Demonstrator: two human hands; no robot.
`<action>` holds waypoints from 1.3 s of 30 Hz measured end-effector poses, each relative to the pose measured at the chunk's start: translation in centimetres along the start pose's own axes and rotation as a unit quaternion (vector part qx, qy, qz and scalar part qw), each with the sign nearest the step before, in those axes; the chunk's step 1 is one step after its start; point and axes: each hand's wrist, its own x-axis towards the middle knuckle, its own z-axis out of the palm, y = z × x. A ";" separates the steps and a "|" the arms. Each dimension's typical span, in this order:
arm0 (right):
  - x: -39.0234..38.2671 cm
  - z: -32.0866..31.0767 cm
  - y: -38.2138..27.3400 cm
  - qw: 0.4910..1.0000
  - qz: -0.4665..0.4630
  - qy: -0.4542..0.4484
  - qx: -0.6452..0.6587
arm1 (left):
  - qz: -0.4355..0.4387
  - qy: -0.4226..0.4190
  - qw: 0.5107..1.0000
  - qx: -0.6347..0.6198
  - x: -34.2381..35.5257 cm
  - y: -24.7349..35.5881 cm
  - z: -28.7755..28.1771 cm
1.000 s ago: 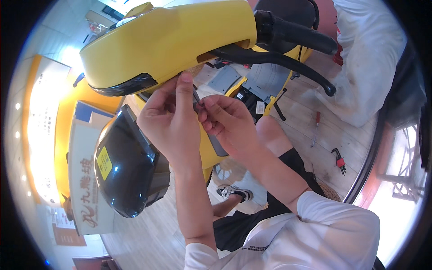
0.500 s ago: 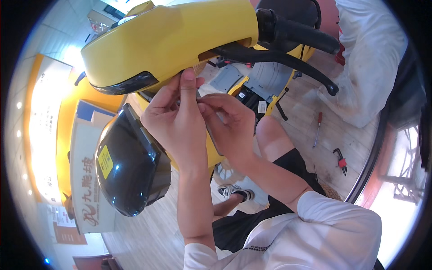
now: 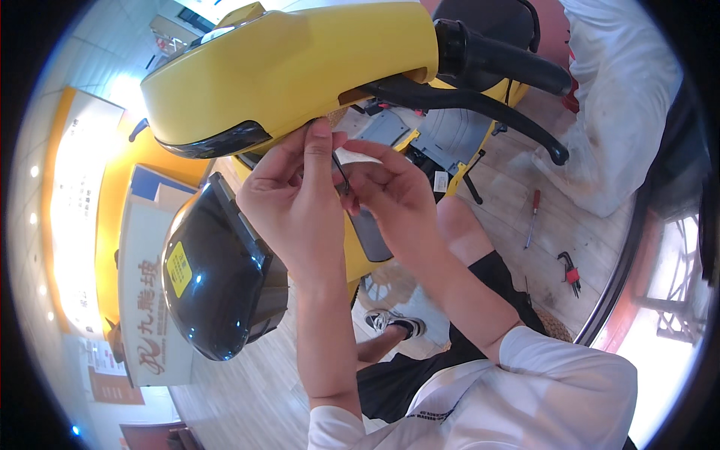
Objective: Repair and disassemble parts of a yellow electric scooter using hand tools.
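Observation:
The yellow handlebar cover point(image 3: 292, 75) of a scooter spans the upper middle, with a black brake lever point(image 3: 480, 101) and grip point(image 3: 510, 64) to its right. Just beneath its lower edge, my left hand point(image 3: 292, 202) is closed, thumb and fingers pinched upward; whatever lies between them is hidden. Beside it, my right hand point(image 3: 394, 191) is closed on a thin black rod point(image 3: 340, 171), which slants up toward the left fingertips. The rod's upper end is covered by my fingers, so I cannot tell what it meets.
A glossy black scooter part point(image 3: 217, 277) with a yellow label is left of my forearms. On the wooden floor at right lie a screwdriver point(image 3: 533, 217) and a hex key set point(image 3: 571, 273). Another person's white-clothed limb point(image 3: 615, 112) is at upper right. The scooter's grey footboard point(image 3: 446, 139) lies beyond.
My right hand has drawn slightly down and away from the left, and the thin black rod now shows between them. The left hand keeps its pinch under the cover.

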 end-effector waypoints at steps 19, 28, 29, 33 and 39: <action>0.5 -0.4 -1.0 0.994 0.101 -0.031 0.017 | 0.013 0.013 1.000 0.021 0.1 0.1 0.3; 0.3 0.4 0.0 0.940 -0.153 0.079 -0.295 | 0.078 0.007 0.997 0.028 0.3 -0.2 0.2; 0.2 0.6 -0.3 0.970 -0.066 0.064 -0.225 | 0.047 0.014 0.998 0.041 0.2 0.0 0.1; 0.7 -0.8 -1.3 0.972 0.159 -0.071 0.157 | 0.012 0.006 0.999 0.043 0.0 1.2 0.2; -1.2 0.9 0.1 0.963 -0.113 0.087 -0.229 | 0.075 0.028 0.996 0.050 0.3 -0.3 0.2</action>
